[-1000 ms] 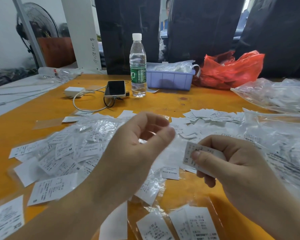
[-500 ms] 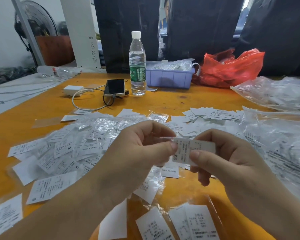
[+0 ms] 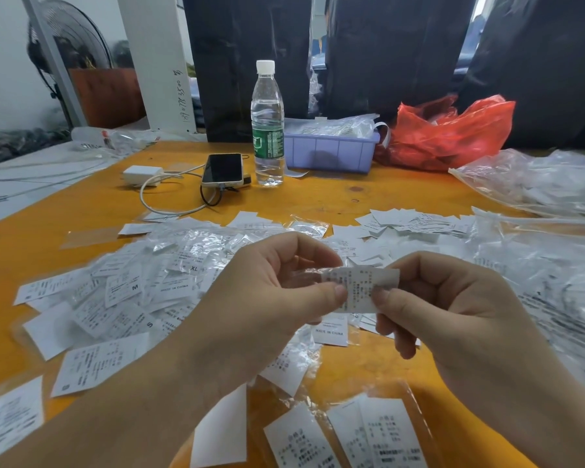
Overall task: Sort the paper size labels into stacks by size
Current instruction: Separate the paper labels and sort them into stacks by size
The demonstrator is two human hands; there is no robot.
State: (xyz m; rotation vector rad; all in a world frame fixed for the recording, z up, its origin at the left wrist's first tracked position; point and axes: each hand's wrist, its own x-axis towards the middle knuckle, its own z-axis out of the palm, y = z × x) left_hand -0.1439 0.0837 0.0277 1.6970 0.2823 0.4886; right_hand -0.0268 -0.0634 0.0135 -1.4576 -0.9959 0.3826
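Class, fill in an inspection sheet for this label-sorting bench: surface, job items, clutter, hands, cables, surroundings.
Surface: orange table, largely covered.
Job's things: one held label; loose labels, some marked XL, M, S, mixed with clear sleeves.
Clutter: water bottle, phone, purple bin, red bag, plastic bags.
Grippers: left hand and right hand both pinch the held label.
Cables: white cable from charger.
Surroundings: fan, dark curtains.

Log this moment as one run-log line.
step: sorting | left hand: pinches label | right hand: pinches same label | held above loose label pile | table: stacks not yet formed
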